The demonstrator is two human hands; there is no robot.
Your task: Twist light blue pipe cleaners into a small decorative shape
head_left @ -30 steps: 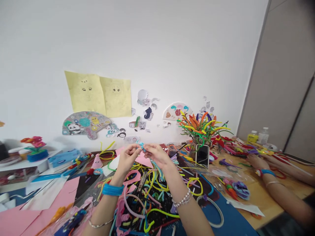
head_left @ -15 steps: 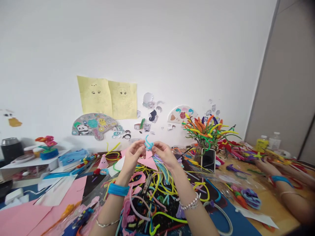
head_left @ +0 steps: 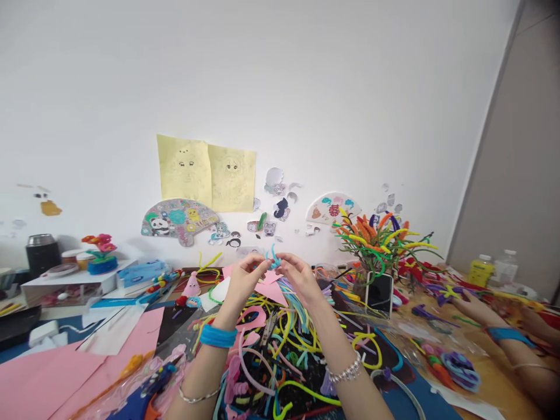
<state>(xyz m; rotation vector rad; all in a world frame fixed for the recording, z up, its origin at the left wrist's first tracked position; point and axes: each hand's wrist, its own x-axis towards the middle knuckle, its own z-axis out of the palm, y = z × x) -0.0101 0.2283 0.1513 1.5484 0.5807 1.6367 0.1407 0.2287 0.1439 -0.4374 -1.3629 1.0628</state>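
A small piece of blue pipe cleaner (head_left: 276,264) is held up over the middle of the table, its far side backed by the wall. The left hand (head_left: 245,280) and the right hand (head_left: 301,281) are close together, each with thumb and fingertips pinched on it from its own side. As far as it shows, the shaping looks partly done: the lower part is gathered into a tight bunch, while thin ends stand up loose. The fingers hide the rest, so I cannot tell whether the bunch is fastened. Just beyond the hands lies pink paper (head_left: 271,291); nearer, between the forearms, a tangle of yellow pipe cleaners (head_left: 286,344) spreads with other colours, apparently spare stock. To the left stands a pink cone figure (head_left: 191,286), which looks finished. To the right, a phone (head_left: 378,294) leans before a bouquet (head_left: 371,233), also seemingly complete. At far right, a co-worker's hand (head_left: 471,307) is beside a purple and yellow flower (head_left: 447,293).
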